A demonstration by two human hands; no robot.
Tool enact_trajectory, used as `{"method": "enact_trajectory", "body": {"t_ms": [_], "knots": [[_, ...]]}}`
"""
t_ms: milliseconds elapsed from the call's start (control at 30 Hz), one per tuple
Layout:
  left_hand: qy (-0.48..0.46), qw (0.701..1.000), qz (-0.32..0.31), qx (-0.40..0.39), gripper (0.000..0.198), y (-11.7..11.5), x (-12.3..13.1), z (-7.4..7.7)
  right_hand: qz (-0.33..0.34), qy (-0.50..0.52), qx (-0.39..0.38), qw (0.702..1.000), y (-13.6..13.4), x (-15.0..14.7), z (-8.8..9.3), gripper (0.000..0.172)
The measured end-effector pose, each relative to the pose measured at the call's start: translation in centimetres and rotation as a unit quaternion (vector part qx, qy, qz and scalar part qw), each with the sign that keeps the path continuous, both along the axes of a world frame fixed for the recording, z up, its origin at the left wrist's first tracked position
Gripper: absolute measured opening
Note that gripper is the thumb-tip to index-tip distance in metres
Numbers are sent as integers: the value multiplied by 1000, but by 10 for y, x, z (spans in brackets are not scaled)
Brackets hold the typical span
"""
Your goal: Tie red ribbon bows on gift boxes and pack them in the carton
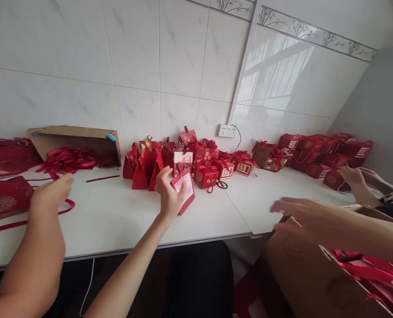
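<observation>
"Left hand [170, 194]?"
"Pinching a small red box [188, 198], tilted over the counter [116, 221], seven o'clock from view centre."
"Right hand [299, 217]?"
"Four o'clock, blurred, thumb and fingers apart, by the cardboard box [291, 260]."
</observation>
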State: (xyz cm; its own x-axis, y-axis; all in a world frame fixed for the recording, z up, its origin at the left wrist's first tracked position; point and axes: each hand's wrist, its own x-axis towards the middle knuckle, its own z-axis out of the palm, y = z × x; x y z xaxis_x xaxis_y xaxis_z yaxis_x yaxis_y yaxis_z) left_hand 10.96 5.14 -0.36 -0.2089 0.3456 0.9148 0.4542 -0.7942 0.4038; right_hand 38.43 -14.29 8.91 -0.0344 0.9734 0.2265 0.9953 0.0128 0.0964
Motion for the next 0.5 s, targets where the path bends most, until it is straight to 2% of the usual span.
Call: {"method": "enact_trajectory", "body": {"t_ms": [67, 100, 167, 267, 333, 433, 500], "knots": [[-23, 989, -12, -149, 50, 22, -17, -5, 88, 5, -121, 989, 51, -26, 9, 21], [-20, 975, -40, -220, 50, 31, -23, -9, 123, -1, -141, 982, 77, -40, 11, 25], [2, 944, -108, -311, 40, 44, -29, -15, 179, 4, -107, 978, 127, -69, 8, 27], [40, 927, -172, -330, 32, 62, -30, -19, 222, 94, -7, 970, 193, -105, -7, 28], [61, 920, -204, -328, 36, 75, -29, -17, 244, 195, 68, 948, 228, -122, -20, 31], [84, 911, -240, -326, 37, 96, -27, -11, 252, 257, 118, 926, 264, -138, -40, 13], [88, 908, -251, -325, 34, 106, -26, -10, 249, 280, 146, 915, 278, -143, -54, 11]]}}
